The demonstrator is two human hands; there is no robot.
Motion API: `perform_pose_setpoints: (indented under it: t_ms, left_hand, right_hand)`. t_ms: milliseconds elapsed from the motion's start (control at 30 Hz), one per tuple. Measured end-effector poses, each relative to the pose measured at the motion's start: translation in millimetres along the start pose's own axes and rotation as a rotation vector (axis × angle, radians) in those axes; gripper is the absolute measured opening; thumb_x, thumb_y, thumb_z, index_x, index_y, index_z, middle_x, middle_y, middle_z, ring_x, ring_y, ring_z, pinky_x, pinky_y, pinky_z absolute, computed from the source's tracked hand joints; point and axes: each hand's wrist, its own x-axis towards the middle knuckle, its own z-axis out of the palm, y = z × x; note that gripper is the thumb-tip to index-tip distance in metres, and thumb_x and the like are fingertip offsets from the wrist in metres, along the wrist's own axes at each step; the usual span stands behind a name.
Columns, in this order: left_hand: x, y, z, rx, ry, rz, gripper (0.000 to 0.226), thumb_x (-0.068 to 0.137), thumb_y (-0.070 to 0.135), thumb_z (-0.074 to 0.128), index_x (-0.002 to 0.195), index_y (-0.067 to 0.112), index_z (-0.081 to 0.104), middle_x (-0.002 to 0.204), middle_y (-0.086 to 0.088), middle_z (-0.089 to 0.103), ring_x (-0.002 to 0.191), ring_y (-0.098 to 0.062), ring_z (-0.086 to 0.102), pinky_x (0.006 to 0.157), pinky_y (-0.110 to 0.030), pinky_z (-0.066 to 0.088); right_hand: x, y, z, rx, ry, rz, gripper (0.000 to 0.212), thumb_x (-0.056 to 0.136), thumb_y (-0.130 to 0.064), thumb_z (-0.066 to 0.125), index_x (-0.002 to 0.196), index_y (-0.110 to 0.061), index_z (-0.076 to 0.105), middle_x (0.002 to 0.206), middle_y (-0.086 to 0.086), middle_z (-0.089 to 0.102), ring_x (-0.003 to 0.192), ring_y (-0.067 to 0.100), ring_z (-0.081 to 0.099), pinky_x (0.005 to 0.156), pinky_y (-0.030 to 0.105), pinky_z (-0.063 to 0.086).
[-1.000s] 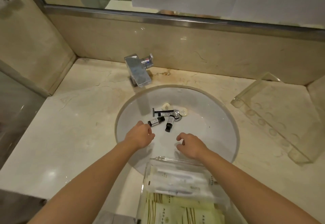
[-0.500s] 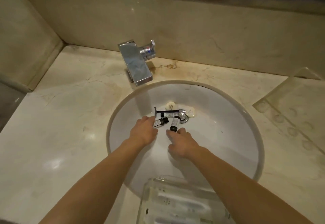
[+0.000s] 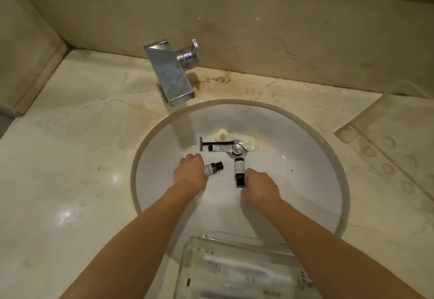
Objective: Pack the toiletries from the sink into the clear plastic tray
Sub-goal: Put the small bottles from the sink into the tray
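Small toiletries lie around the drain of the white sink [image 3: 305, 157]. My left hand [image 3: 190, 173] is closed on a small dark bottle [image 3: 213, 168] with a white label. My right hand [image 3: 260, 187] grips the cap end of a second dark bottle [image 3: 239, 170] that points toward the drain. Beyond them lie a razor [image 3: 215, 143], a small white tube [image 3: 219, 148] and two round cream soaps [image 3: 222, 135] [image 3: 250, 144]. The clear plastic tray [image 3: 195, 249] sits at the sink's near edge, with white packets inside.
A chrome faucet [image 3: 171, 73] overhangs the sink's far left rim. A second clear tray [image 3: 394, 146] lies on the marble counter [image 3: 70, 157] at the right. A marble backsplash [image 3: 234, 28] closes off the back and left.
The view has moved closer over the sink. Both hands have closed on the two dark bottles and drawn them a little back from the drain.
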Motion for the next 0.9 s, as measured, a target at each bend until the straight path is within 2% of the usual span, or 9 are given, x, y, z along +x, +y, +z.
perform_pose_setpoints:
  t_ms: [100, 200, 300, 400, 467, 567, 667, 767, 900]
  left_hand:
    - [-9.2, -2.8, -3.9, -0.094, -0.011, -0.01, 0.021, 0.08, 0.009, 0.054, 0.098, 0.014, 0.046, 0.097, -0.01, 0.063, 0.089, -0.032, 0.059, 0.069, -0.037, 0.046]
    - [-16.9, -6.8, -7.3, -0.259, -0.044, 0.009, 0.027, 0.075, 0.003, 0.058, 0.088, 0.019, 0.041, 0.092, -0.01, 0.062, 0.083, -0.031, 0.06, 0.063, -0.037, 0.043]
    - [-24.3, -11.0, -10.6, -0.48, -0.084, -0.02, 0.036, 0.069, -0.008, 0.062, 0.082, 0.019, 0.043, 0.089, -0.012, 0.061, 0.073, -0.029, 0.058, 0.06, -0.037, 0.048]
    - [-33.3, -13.0, -15.9, -0.702, -0.122, -0.064, 0.037, 0.071, -0.014, 0.063, 0.081, 0.018, 0.048, 0.089, -0.013, 0.059, 0.064, -0.027, 0.057, 0.059, -0.036, 0.05]
    - [-37.5, -14.2, -19.0, -0.781, -0.146, -0.071, 0.037, 0.073, -0.016, 0.06, 0.079, 0.019, 0.049, 0.091, -0.014, 0.058, 0.06, -0.022, 0.055, 0.054, -0.032, 0.048]
    - [-44.4, -13.3, -23.8, -0.864, -0.16, -0.068, 0.035, 0.077, -0.014, 0.056, 0.075, 0.021, 0.051, 0.087, -0.014, 0.057, 0.058, -0.019, 0.051, 0.057, -0.031, 0.044]
    - [-56.8, -7.8, -29.6, -0.969, -0.159, -0.074, 0.031, 0.08, -0.014, 0.055, 0.073, 0.016, 0.051, 0.075, -0.006, 0.045, 0.056, -0.016, 0.043, 0.059, -0.028, 0.044]
    - [-72.1, -4.2, -37.3, -1.07, -0.199, -0.054, 0.03, 0.079, -0.017, 0.055, 0.07, 0.012, 0.054, 0.091, -0.012, 0.048, 0.065, -0.018, 0.048, 0.061, -0.021, 0.051]
    - [-91.1, -4.7, -50.2, -1.152, -0.215, -0.042, 0.027, 0.08, -0.017, 0.055, 0.069, 0.008, 0.057, 0.102, -0.016, 0.052, 0.075, -0.022, 0.053, 0.072, -0.028, 0.054]
  right_hand:
    - [-0.2, -3.7, 1.9, 0.067, 0.031, 0.001, 0.041, 0.08, -0.021, 0.056, 0.116, -0.017, 0.037, 0.105, 0.006, 0.047, 0.089, 0.03, 0.055, 0.069, 0.035, 0.044]
    - [5.3, -10.1, 6.1, -0.045, 0.01, -0.107, 0.06, 0.083, -0.027, 0.053, 0.136, -0.031, 0.025, 0.121, 0.01, 0.036, 0.098, 0.033, 0.048, 0.07, 0.036, 0.04]
    - [8.5, -16.6, 9.7, -0.166, -0.021, -0.141, 0.037, 0.086, -0.027, 0.05, 0.123, -0.024, 0.043, 0.124, 0.01, 0.034, 0.104, 0.032, 0.041, 0.075, 0.037, 0.043]
    - [8.7, -19.2, 12.8, -0.131, 0.013, -0.134, 0.025, 0.087, -0.015, 0.049, 0.112, -0.016, 0.048, 0.119, 0.011, 0.04, 0.1, 0.032, 0.047, 0.079, 0.038, 0.048]
    - [7.5, -16.1, 10.0, -0.004, 0.031, -0.088, 0.022, 0.085, -0.011, 0.048, 0.107, -0.014, 0.045, 0.109, 0.011, 0.048, 0.092, 0.032, 0.053, 0.075, 0.039, 0.048]
    - [6.7, -7.5, 1.9, 0.159, -0.038, -0.016, 0.018, 0.089, -0.019, 0.049, 0.102, -0.012, 0.038, 0.095, 0.01, 0.054, 0.081, 0.028, 0.053, 0.066, 0.034, 0.041]
    - [-1.8, -3.9, -8.7, 0.553, -0.164, 0.044, 0.021, 0.092, -0.019, 0.05, 0.105, -0.012, 0.035, 0.086, 0.012, 0.059, 0.065, 0.022, 0.05, 0.057, 0.031, 0.038]
    - [-21.1, 0.3, -22.5, 0.897, -0.302, 0.059, 0.025, 0.094, -0.009, 0.041, 0.118, -0.014, 0.038, 0.083, 0.016, 0.066, 0.055, 0.024, 0.053, 0.052, 0.03, 0.038]
    - [-44.9, 12.3, -38.0, 1.118, -0.355, 0.034, 0.028, 0.097, -0.009, 0.038, 0.12, -0.014, 0.052, 0.074, 0.01, 0.06, 0.053, 0.018, 0.046, 0.053, 0.027, 0.034]
